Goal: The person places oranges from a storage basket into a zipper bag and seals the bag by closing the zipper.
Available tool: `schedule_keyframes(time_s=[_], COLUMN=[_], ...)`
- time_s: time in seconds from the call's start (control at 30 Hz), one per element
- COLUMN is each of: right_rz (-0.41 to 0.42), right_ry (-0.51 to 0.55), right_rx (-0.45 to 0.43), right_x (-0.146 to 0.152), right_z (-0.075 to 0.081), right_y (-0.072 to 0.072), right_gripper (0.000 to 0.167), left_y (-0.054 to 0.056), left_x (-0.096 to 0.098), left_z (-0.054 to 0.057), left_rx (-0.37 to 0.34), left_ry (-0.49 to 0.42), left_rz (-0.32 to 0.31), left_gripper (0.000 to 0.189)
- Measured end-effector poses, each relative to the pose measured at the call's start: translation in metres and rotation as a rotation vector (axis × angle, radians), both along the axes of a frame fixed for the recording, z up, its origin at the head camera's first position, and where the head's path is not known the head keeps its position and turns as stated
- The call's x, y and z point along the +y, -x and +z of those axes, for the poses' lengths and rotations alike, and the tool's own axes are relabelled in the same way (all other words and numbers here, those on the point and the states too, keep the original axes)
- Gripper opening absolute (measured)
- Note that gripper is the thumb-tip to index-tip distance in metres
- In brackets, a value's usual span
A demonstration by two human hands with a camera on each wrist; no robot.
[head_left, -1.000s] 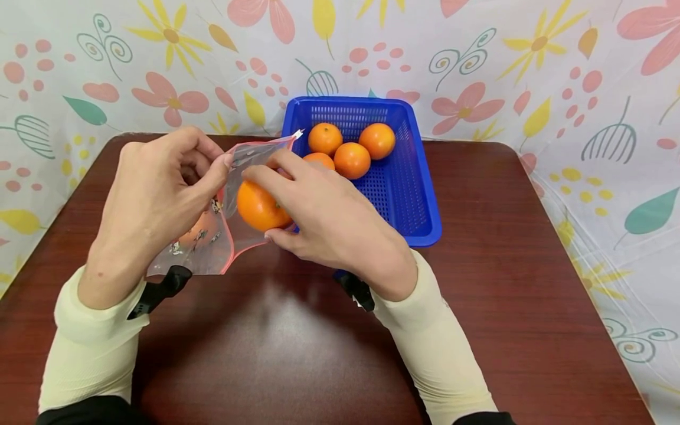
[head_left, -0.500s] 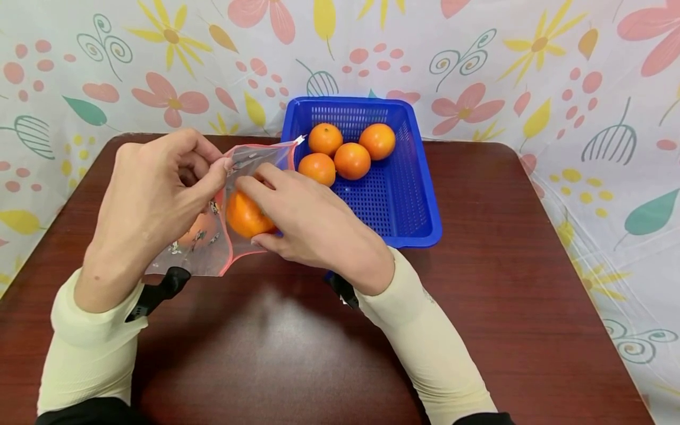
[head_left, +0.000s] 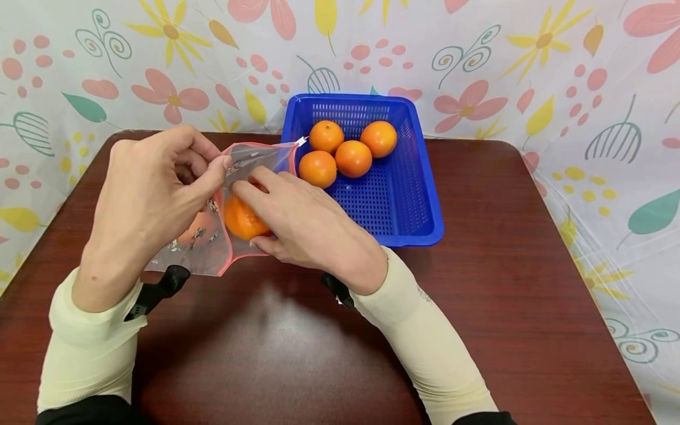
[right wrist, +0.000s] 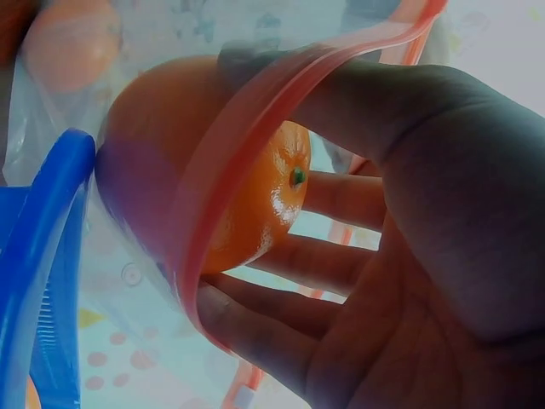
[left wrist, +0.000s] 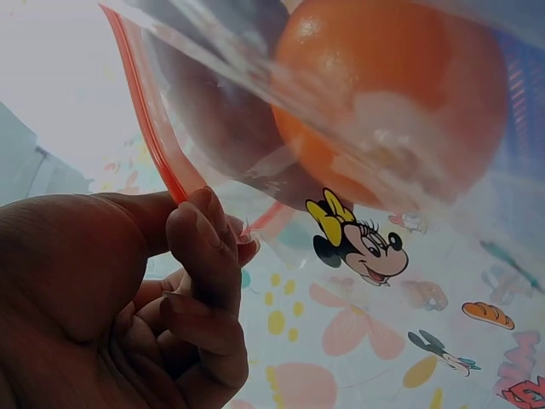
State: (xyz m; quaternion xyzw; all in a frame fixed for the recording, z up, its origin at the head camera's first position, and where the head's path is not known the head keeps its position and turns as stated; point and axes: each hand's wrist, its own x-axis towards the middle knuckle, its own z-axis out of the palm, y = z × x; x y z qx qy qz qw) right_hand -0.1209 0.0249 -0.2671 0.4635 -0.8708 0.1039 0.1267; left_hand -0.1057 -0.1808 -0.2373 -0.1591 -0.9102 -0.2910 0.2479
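Observation:
My left hand pinches the red-edged mouth of a clear zip bag between thumb and fingers; in the left wrist view the bag shows printed cartoon figures. My right hand grips an orange by its sides, and the right wrist view shows this orange mostly inside the bag's open mouth, stem end toward the palm. Another orange lies deeper in the bag, seen through the film below my left hand. Part of the held orange is hidden behind my right fingers.
A blue perforated basket stands at the back middle of the brown table, just right of the bag. Several oranges lie in its back left part. A flower-patterned sheet hangs behind the table.
My right hand has moved left and slightly down, carrying the orange from the bag's mouth into the bag. The left hand keeps its pinch with hardly any movement.

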Motion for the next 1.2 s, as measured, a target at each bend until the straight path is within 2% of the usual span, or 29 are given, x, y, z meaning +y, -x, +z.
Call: schedule_keyframes(time_s=[0.4, 0.93, 1.2], right_rz=[-0.008, -0.021, -0.038], right_ry=[0.014, 0.031, 0.004], right_rx=[0.008, -0.004, -0.007], right_x=[-0.0012, -0.0005, 0.0001], right_z=[-0.0020, -0.0018, -0.0004], right_y=[0.0005, 0.0011, 0.0013], right_gripper=[0.051, 0.050, 0.048], left_y=[-0.0015, -0.0007, 0.0001], left_x=[0.0002, 0.0003, 0.0004], left_z=[-0.0001, -0.0011, -0.0017], left_rx=[-0.010, -0.005, 0.010], left_ry=[-0.001, -0.006, 0.006], left_rz=[0.007, -0.020, -0.023], left_gripper=[0.012, 0.013, 0.013])
